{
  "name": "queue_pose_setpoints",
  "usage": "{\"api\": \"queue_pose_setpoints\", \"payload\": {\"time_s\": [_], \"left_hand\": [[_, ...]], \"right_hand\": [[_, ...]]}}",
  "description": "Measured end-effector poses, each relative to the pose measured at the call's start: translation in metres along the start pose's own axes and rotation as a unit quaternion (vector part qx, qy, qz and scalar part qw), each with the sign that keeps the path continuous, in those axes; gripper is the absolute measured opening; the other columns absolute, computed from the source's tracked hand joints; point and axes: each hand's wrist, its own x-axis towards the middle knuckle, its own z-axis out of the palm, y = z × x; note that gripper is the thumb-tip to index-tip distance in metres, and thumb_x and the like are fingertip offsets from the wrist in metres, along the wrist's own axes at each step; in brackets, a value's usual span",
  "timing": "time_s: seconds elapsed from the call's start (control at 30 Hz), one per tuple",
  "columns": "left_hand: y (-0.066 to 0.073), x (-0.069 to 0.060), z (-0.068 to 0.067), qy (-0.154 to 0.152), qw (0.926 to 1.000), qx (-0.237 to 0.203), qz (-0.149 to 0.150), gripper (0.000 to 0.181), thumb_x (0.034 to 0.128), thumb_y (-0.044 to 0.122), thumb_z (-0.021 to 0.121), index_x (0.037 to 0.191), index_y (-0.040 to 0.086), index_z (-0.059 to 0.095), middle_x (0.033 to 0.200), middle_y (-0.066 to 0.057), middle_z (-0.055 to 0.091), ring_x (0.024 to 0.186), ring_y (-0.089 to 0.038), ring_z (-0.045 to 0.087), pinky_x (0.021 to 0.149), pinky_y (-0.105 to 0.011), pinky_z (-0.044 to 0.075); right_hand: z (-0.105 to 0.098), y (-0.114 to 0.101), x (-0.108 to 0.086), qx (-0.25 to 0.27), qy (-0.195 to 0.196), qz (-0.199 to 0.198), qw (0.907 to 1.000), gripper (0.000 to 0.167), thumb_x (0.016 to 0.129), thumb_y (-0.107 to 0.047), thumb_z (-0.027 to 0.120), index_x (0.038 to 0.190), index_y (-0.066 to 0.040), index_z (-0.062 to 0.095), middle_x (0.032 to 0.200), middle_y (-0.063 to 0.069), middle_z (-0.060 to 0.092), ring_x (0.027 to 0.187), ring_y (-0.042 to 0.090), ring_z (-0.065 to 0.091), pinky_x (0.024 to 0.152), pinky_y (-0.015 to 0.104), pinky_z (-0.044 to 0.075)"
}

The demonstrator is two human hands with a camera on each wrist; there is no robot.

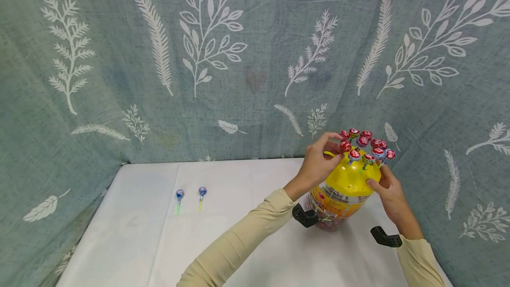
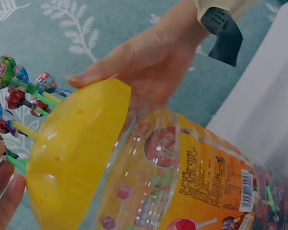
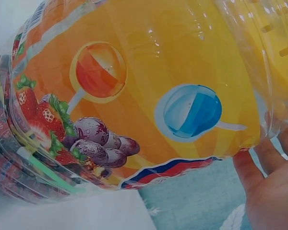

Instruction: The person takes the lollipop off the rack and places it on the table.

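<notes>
A clear candy jar (image 1: 334, 209) stands tilted at the table's right, with a yellow domed lid (image 1: 352, 176). Several wrapped lollipops (image 1: 377, 144) stick up out of holes in the lid. At the lid's left side my left hand (image 1: 318, 165) pinches a red-wrapped lollipop (image 1: 345, 146) between thumb and fingers. From the right my right hand (image 1: 392, 194) holds the lid and jar neck, its thumb on the yellow surface. The right wrist view shows fingers of the right hand (image 3: 271, 184) against the jar's side, beside the printed label (image 3: 149, 91).
Two blue-wrapped lollipops, one with a green stick (image 1: 179, 200) and one with a yellow stick (image 1: 201, 198), lie on the left of the white table (image 1: 223, 234). More candy (image 2: 273, 196) fills the jar's bottom. A leaf-patterned curtain (image 1: 255, 56) hangs behind.
</notes>
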Motion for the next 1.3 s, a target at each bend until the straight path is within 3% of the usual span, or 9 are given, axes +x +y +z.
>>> {"api": "queue_pose_setpoints", "payload": {"time_s": [0.37, 0.53, 0.7, 0.83, 1.0, 1.3], "left_hand": [[0.002, 0.001, 0.0, 0.015, 0.999, 0.034, 0.023, 0.034, 0.0874, 0.0, 0.063, 0.116, 0.014, 0.052, 0.09, -0.003, 0.065, 0.082, -0.002, 0.059, 0.072, -0.013, 0.05], [0.009, 0.002, -0.002, 0.038, 0.9968, 0.029, 0.065, 0.036, 0.0879, 0.002, 0.064, 0.119, 0.013, 0.05, 0.094, -0.005, 0.064, 0.087, -0.004, 0.06, 0.075, -0.014, 0.05], [0.025, 0.003, -0.011, 0.037, 0.9947, 0.02, 0.094, 0.037, 0.0877, 0.0, 0.063, 0.12, 0.009, 0.048, 0.095, -0.012, 0.065, 0.088, -0.012, 0.062, 0.074, -0.016, 0.05], [0.033, 0.001, -0.022, 0.039, 0.9946, 0.005, 0.096, 0.036, 0.0872, -0.004, 0.062, 0.119, 0.005, 0.048, 0.095, -0.017, 0.064, 0.087, -0.02, 0.063, 0.074, -0.018, 0.052], [0.055, -0.008, -0.04, 0.049, 0.9949, -0.009, 0.088, 0.035, 0.0857, -0.009, 0.06, 0.118, -0.004, 0.048, 0.094, -0.022, 0.063, 0.087, -0.033, 0.062, 0.073, -0.024, 0.054], [0.053, -0.016, -0.059, 0.065, 0.9951, -0.01, 0.074, 0.036, 0.0853, -0.009, 0.061, 0.119, -0.004, 0.048, 0.096, -0.023, 0.06, 0.086, -0.033, 0.062, 0.071, -0.03, 0.055]], "right_hand": [[0.003, -0.001, -0.001, -0.003, -0.005, 0.005, 1.0, 0.053, 0.096, -0.01, 0.051, 0.144, -0.011, 0.028, 0.13, -0.008, 0.045, 0.113, 0.004, 0.048, 0.089, 0.01, 0.039], [0.003, 0.001, -0.003, -0.003, -0.001, 0.006, 1.0, 0.059, 0.096, -0.01, 0.051, 0.147, -0.006, 0.022, 0.13, -0.01, 0.044, 0.114, 0.004, 0.047, 0.089, 0.009, 0.038], [0.002, 0.003, -0.004, 0.004, 0.003, 0.001, 1.0, 0.061, 0.096, -0.009, 0.05, 0.149, -0.007, 0.019, 0.132, -0.009, 0.043, 0.115, 0.004, 0.046, 0.089, 0.009, 0.038], [0.001, 0.002, -0.001, 0.004, 0.0, 0.002, 1.0, 0.057, 0.097, -0.011, 0.05, 0.147, -0.01, 0.023, 0.134, -0.006, 0.041, 0.116, 0.005, 0.045, 0.09, 0.01, 0.039], [0.0, 0.0, 0.0, 0.003, 0.0, 0.008, 1.0, 0.057, 0.097, -0.012, 0.051, 0.147, -0.012, 0.024, 0.134, -0.006, 0.042, 0.115, 0.005, 0.045, 0.09, 0.009, 0.038], [0.0, 0.001, -0.002, 0.0, 0.005, 0.014, 0.9999, 0.062, 0.097, -0.011, 0.051, 0.15, -0.011, 0.019, 0.135, -0.008, 0.041, 0.115, 0.003, 0.045, 0.092, 0.009, 0.037]]}}
